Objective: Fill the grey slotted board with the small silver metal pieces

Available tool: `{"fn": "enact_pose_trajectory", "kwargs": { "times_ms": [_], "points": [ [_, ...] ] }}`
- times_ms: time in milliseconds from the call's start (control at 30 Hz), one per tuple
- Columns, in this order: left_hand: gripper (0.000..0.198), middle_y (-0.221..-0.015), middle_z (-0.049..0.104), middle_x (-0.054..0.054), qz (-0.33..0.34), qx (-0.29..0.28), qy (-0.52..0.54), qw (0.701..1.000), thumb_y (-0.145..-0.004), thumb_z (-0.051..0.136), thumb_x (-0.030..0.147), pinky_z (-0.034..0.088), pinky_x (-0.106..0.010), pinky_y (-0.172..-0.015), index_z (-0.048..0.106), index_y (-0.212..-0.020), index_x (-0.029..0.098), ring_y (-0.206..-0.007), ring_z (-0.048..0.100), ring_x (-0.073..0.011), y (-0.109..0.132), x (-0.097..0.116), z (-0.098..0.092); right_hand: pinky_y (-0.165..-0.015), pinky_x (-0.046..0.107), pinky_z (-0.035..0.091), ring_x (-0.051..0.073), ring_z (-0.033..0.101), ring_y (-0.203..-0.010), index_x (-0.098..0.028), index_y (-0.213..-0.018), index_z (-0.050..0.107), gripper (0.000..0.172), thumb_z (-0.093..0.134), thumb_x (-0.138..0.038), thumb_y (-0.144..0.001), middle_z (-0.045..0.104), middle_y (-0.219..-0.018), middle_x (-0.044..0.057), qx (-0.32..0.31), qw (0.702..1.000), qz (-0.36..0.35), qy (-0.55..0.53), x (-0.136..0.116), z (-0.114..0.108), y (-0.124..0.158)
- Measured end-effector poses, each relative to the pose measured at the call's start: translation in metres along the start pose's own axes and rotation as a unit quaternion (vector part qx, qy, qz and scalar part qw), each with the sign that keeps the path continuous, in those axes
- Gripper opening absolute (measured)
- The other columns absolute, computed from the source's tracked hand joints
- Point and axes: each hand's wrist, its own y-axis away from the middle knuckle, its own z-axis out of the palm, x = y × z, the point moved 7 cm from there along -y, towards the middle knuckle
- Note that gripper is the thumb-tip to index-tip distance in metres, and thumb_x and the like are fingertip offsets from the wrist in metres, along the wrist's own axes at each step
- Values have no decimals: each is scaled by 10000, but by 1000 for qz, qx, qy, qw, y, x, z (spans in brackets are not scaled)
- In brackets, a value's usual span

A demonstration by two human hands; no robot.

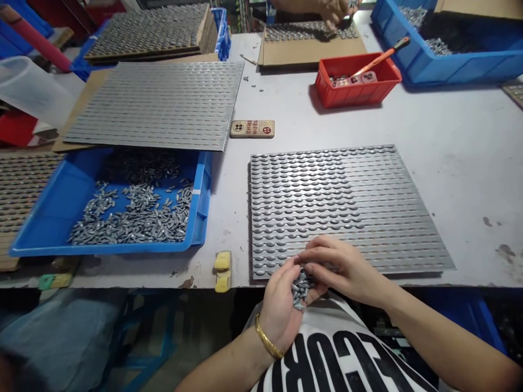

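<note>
My left hand (pixel 280 307), with a gold bangle at the wrist, is cupped around a heap of small grey spindle-shaped metal pieces (pixel 301 288). Bent over that heap is my right hand (pixel 347 264), its fingertips drawn together against the left fingers; whatever they pinch is hidden. Both hands are at the near edge of a grey slotted board (pixel 392 212). Rows of the same kind of piece fill the board's left part, reaching farther right in the upper rows. Its right part shows bare slots.
A blue bin (pixel 198 218) of loose pieces stands left, partly under another slotted board (pixel 163 103). A red box (pixel 355 92), a phone-sized patterned object (pixel 252 129) and a yellow block (pixel 223 271) lie about. Across the table, another person's hand (pixel 333 12) works over a cardboard-backed board (pixel 310 54).
</note>
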Motion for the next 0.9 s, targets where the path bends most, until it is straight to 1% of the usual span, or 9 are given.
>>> {"fn": "enact_pose_trajectory", "kwargs": {
  "times_ms": [67, 200, 333, 467, 633, 733, 800, 867, 900],
  "points": [
    [196, -1047, 667, -110, -3, 6, 10, 1000, -829, 549, 183, 522, -346, -761, 655, -986, 133, -970, 612, -225, -2, -4, 1, -738, 321, 506, 176, 593, -870, -236, -1095, 636, 247, 506, -158, -900, 641, -951, 58, -44, 999, 1, 14, -7, 1, 1],
    [124, -867, 665, -63, -31, 34, 29, 999, -774, 558, 144, 494, -281, -681, 658, -846, 130, -819, 606, -169, -4, -15, 1, -723, 306, 475, 156, 580, -813, -218, -1221, 545, 368, 458, -81, -891, 665, -925, 47, -62, 997, -12, 43, -11, 2, 5],
    [61, -670, 606, -21, -55, 64, 29, 996, -720, 556, 112, 477, -273, -663, 592, -677, 137, -672, 557, -129, -4, -20, 2, -668, 325, 428, 173, 523, -738, -171, -1188, 558, 319, 500, -126, -878, 630, -845, 63, -75, 982, -66, 163, -14, 9, 13],
    [63, -683, 612, -26, -78, 59, 26, 995, -746, 562, 156, 485, -283, -682, 614, -719, 132, -670, 558, -132, -8, -22, 5, -649, 342, 415, 192, 491, -737, -127, -1254, 508, 425, 576, -190, -839, 587, -852, 78, -71, 965, -94, 236, -13, 12, 19],
    [152, -916, 667, -76, -52, 40, 35, 997, -822, 573, 235, 509, -306, -751, 663, -883, 129, -876, 602, -177, -11, -16, 5, -637, 287, 431, 161, 511, -762, -186, -1185, 547, 339, 426, -80, -886, 569, -902, 73, -15, 987, -81, 141, -9, -5, 18],
    [169, -1067, 654, -94, -18, 25, 0, 1000, -830, 588, 229, 518, -313, -787, 663, -948, 134, -1000, 596, -199, -11, -11, 8, -664, 268, 452, 146, 539, -789, -200, -1071, 578, 251, 408, -98, -916, 572, -891, 56, -1, 997, -48, 54, 1, -15, 17],
    [189, -1018, 667, -99, -31, 9, -34, 999, -841, 570, 233, 532, -306, -740, 649, -976, 126, -893, 638, -187, -11, -13, 11, -664, 270, 454, 143, 545, -770, -194, -999, 573, 169, 441, -129, -917, 577, -863, 46, 20, 999, -28, 29, 9, -21, 17],
    [206, -838, 681, -85, -56, 8, -63, 996, -859, 534, 278, 515, -257, -564, 622, -966, 125, -652, 643, -155, -12, -17, 11, -634, 273, 446, 143, 543, -730, -191, -949, 563, 109, 475, -146, -902, 584, -828, 37, 53, 998, -3, 32, 20, -28, 17],
    [212, -736, 666, -67, -72, 10, -75, 994, -867, 514, 308, 462, -222, -457, 607, -938, 132, -529, 605, -134, -13, -20, 11, -617, 273, 442, 142, 542, -709, -192, -935, 562, 97, 486, -148, -893, 587, -813, 33, 66, 997, 12, 36, 26, -30, 17]
  ]
}}
